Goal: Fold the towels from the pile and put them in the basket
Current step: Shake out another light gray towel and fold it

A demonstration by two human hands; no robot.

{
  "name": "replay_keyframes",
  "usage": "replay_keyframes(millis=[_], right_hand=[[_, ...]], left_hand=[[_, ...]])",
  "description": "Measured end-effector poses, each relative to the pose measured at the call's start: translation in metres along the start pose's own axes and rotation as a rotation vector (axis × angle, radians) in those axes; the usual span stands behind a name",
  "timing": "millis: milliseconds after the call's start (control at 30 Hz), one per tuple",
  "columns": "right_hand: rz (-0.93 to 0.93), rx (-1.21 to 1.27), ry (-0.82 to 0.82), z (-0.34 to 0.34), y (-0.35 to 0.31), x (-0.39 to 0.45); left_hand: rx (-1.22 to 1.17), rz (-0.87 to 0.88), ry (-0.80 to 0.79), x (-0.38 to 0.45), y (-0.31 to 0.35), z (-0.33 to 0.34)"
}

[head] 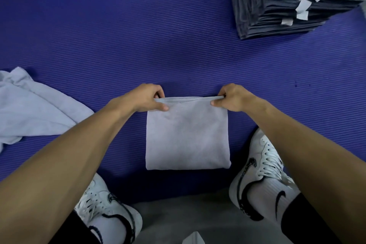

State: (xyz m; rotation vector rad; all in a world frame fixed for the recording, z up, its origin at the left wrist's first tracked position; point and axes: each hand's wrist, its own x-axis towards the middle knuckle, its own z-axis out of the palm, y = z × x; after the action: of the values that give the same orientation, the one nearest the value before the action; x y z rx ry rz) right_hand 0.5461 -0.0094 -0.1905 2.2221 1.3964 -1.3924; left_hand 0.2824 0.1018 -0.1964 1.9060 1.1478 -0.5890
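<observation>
From the head camera, a folded pale grey towel (pixel 188 134) lies flat on a ribbed purple mat (pixel 138 35), between the person's two white sneakers. The left hand (pixel 147 98) pinches the towel's far left corner, thumb on top and fingers curled under the edge. The right hand (pixel 230 98) pinches the far right corner the same way, so the far edge is lifted slightly off the mat. At the left edge of the view, an unfolded pale towel (pixel 29 109) lies crumpled on the mat, well apart from the folded one. In the far right corner stands a tall stack of dark grey towels (pixel 267 10) with white tags sticking out.
</observation>
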Motion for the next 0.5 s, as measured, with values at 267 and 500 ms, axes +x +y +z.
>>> replay_keyframes(millis=[267, 500], right_hand=[[-0.015, 0.013, -0.183, -0.016, 0.002, -0.005], [-0.084, 0.275, -0.211, -0.035, 0.003, -0.042]], left_hand=[[0.003, -0.027, -0.16, -0.008, -0.004, -0.012], [-0.272, 0.046, -0.148, -0.04, 0.004, -0.024]])
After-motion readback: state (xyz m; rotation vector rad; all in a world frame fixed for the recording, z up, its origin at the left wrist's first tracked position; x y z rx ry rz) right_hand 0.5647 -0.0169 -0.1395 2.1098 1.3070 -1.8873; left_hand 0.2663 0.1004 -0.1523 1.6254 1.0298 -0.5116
